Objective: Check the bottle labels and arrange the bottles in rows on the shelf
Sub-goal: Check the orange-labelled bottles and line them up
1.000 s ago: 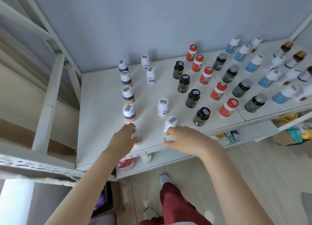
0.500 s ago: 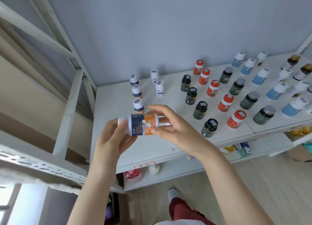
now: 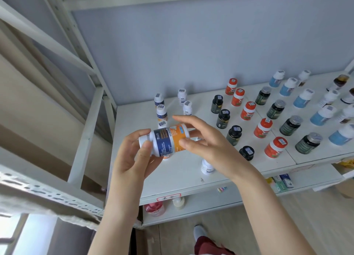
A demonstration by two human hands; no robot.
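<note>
Left hand grips the cap, right hand pinches the bottle base; roll it slowly. Keep the label facing up.

Glossy plastic bottle, matt shelf

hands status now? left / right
Left hand: closed on the cap end of the orange-and-blue bottle, held sideways.
Right hand: grip on the same bottle's base end, upper fingers spread.

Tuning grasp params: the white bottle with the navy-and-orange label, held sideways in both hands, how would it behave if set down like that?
The bottle looks round, so on its side it would probably roll on the flat shelf. Its body seems rigid under the left hand and right hand. The glossy label may be slightly slippery.
</note>
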